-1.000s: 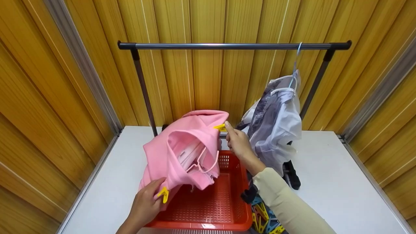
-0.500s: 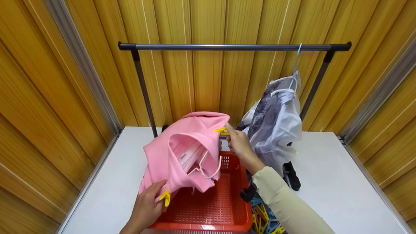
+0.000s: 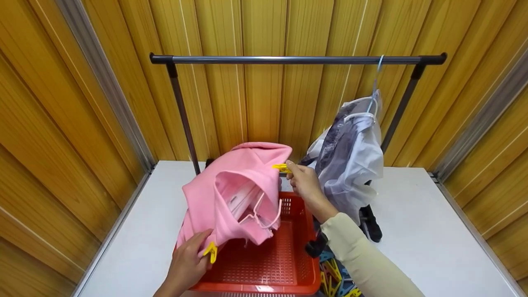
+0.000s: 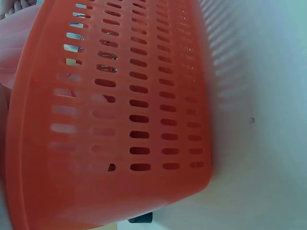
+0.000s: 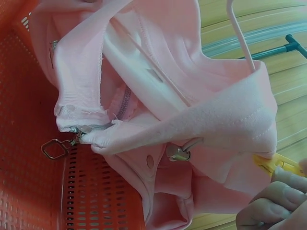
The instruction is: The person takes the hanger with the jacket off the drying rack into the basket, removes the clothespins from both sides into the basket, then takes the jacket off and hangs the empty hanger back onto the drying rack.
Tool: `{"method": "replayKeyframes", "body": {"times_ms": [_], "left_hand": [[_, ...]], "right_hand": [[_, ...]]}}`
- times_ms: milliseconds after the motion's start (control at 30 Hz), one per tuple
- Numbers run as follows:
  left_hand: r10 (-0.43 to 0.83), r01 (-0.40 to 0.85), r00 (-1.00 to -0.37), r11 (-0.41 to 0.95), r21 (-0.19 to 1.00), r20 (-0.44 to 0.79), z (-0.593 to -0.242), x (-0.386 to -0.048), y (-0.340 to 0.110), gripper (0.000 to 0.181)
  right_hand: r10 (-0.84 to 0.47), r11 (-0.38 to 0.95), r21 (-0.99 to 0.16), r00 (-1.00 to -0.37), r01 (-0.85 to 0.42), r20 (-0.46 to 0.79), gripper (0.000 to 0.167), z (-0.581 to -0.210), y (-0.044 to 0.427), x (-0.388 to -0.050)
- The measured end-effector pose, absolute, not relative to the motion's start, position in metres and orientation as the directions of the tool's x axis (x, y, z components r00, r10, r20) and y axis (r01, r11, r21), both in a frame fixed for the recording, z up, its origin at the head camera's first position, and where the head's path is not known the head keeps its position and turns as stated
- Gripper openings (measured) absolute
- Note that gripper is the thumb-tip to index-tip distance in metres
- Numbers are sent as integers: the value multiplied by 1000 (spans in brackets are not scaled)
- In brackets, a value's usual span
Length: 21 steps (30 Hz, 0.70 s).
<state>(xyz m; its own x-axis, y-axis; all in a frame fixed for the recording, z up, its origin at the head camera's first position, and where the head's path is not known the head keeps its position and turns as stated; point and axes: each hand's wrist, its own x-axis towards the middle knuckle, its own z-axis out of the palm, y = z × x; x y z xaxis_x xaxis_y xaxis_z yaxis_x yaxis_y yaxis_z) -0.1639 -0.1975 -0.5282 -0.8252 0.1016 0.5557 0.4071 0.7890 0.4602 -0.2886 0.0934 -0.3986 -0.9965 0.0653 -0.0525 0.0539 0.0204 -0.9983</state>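
Centrally placed, slightly left of mid-frame in the head view: pink garment, bunched, partly covering the upper left of a red basket. Collar opening faces the viewer; pale pink hanger shows inside it, hook curving out to the right.

Right hand, just right of centre, pinches a yellow clip between thumb and fingers; clip's tip is on the cloth at the collar. Left hand, lower left of centre, grips the cloth edge; second yellow clip just beside its fingers. Left thumb hidden, so contact with that clip cannot be told.

Zip pull dangles at left in the right-wrist view. Upper right, head view: grey-and-white garment hanging from rail. Lower right of centre: pile of coloured clips.
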Motion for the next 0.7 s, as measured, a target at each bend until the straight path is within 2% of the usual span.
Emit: {"method": "replayKeyframes", "body": {"times_ms": [200, 367, 700], "left_hand": [[108, 408, -825, 793, 453, 554, -530, -165, -197, 51], [105, 405, -824, 797, 448, 557, -530, -164, -198, 52], [90, 343, -881, 797, 496, 465, -525, -162, -197, 48]], "right_hand": [[68, -4, -1000, -997, 30, -30, 38, -402, 96, -288], [78, 26, -1000, -997, -9, 11, 35, -406, 95, -286], [85, 5, -997, -994, -71, 71, 33, -415, 96, -283]]}}
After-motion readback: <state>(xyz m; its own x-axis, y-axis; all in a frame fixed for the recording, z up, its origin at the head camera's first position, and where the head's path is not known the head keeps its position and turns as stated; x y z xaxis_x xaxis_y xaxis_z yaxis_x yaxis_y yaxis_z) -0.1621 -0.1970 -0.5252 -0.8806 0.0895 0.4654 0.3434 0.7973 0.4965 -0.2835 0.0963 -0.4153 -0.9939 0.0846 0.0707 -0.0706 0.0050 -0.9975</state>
